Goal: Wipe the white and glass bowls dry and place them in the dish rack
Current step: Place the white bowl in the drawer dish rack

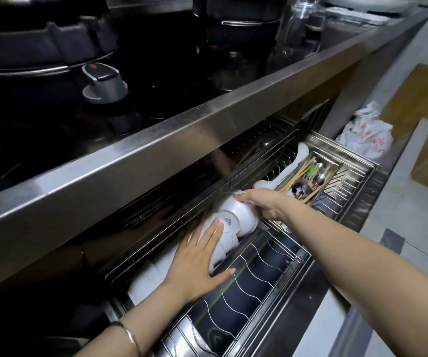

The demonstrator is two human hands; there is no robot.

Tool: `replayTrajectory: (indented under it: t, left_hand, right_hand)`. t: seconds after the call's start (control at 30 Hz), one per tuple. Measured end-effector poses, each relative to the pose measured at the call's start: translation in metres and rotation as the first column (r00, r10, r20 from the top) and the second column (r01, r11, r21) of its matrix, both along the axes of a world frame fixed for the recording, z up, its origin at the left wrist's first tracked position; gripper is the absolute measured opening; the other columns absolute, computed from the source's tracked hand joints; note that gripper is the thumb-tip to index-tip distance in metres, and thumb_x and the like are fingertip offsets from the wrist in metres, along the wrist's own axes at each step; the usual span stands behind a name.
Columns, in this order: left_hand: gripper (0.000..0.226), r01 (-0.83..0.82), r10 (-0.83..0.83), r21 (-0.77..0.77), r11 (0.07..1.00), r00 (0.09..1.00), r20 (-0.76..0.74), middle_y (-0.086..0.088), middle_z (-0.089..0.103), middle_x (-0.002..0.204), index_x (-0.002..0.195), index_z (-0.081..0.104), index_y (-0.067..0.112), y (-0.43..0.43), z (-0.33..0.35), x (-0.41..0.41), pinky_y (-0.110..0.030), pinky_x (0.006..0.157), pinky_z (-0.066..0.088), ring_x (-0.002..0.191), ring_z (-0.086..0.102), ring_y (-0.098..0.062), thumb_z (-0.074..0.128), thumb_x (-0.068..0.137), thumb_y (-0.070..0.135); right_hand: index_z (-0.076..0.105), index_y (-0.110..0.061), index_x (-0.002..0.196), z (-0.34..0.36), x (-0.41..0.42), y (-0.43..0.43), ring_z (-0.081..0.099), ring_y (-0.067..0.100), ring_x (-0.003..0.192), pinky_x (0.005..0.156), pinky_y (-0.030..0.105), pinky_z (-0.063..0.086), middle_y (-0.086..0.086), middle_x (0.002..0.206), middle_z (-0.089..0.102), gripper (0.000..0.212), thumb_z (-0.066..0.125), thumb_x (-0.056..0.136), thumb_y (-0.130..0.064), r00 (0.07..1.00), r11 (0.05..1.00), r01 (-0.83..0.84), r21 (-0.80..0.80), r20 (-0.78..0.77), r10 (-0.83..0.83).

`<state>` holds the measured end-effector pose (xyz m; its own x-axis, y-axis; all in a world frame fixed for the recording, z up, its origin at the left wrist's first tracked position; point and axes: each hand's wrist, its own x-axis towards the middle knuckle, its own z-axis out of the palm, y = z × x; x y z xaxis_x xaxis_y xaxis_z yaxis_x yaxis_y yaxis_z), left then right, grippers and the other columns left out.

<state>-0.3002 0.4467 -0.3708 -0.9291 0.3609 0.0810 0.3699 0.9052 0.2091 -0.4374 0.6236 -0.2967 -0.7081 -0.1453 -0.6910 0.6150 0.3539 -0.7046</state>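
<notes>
A pull-out steel dish rack is drawn out from under the counter. A white bowl with a blue mark on its base lies tilted, bottom towards me, on a row of other white bowls in the rack. My right hand grips this bowl by its rim from the right. A glass rim shows just behind it; whether it is a glass bowl I cannot tell. My left hand lies flat, fingers spread, against the stacked white bowls below.
A cutlery tray with chopsticks and spoons sits at the rack's right end. The steel counter edge overhangs the drawer. Black pots stand on the hob above. A plastic bag lies on the floor at right.
</notes>
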Motion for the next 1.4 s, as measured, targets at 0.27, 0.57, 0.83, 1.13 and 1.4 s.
replayTrajectory:
  t: [0.27,0.57,0.83,1.13,1.4]
  left_hand:
    - [0.093,-0.032,0.033,-0.032,0.999,0.999,0.018,-0.001,0.039,0.152,0.145,0.041,0.012,0.002,0.005,0.001,-0.04,0.099,0.048,0.132,0.048,-0.026,0.014,0.086,0.078]
    - [0.09,-0.033,0.035,-0.024,0.999,0.996,0.086,0.005,0.011,0.161,0.153,0.019,0.018,0.004,0.008,-0.001,-0.04,0.113,0.03,0.147,0.019,-0.021,0.022,0.082,0.073]
    - [0.095,-0.057,0.064,-0.058,0.997,0.991,0.12,0.013,-0.012,0.16,0.153,-0.002,0.025,0.006,0.009,-0.007,-0.032,0.113,0.016,0.148,-0.003,-0.013,0.0,0.072,0.073]
    - [0.097,-0.063,0.07,-0.049,0.997,0.983,0.169,0.015,-0.012,0.16,0.153,-0.004,0.027,0.012,0.012,-0.013,-0.036,0.112,0.02,0.147,-0.002,-0.015,-0.001,0.067,0.072]
    - [0.089,-0.029,0.056,-0.095,0.995,0.954,0.294,0.011,-0.018,0.16,0.153,-0.011,0.026,0.011,0.027,-0.013,-0.041,0.118,0.002,0.148,-0.007,-0.016,0.027,0.086,0.072]
  right_hand:
    - [0.053,0.0,0.112,0.0,0.001,-0.003,0.058,0.028,0.079,0.047,0.03,0.052,0.012,0.094,0.06,0.028,0.055,0.097,-0.023,0.996,0.999,-0.051,-0.004,0.067,0.051]
    - [0.057,-0.008,0.097,-0.015,0.008,-0.012,0.065,0.028,0.09,0.076,0.046,0.056,0.013,0.103,0.067,0.023,0.066,0.089,-0.027,0.995,0.995,-0.096,0.026,0.04,0.095]
    - [0.051,-0.015,0.078,-0.021,0.012,-0.014,0.055,0.022,0.082,0.076,0.041,0.051,0.008,0.086,0.06,0.019,0.064,0.091,-0.02,0.991,0.991,-0.131,0.016,0.019,0.13]
    - [0.05,-0.012,0.074,-0.019,0.007,-0.01,0.054,0.023,0.08,0.07,0.034,0.047,0.007,0.082,0.058,0.023,0.062,0.093,-0.018,0.982,0.979,-0.173,0.107,-0.064,0.18]
    - [0.057,-0.004,0.122,0.019,0.019,0.003,0.054,0.019,0.099,0.091,0.029,0.041,0.005,0.107,0.057,0.037,0.058,0.095,-0.029,0.908,0.912,-0.209,0.352,-0.277,0.315]
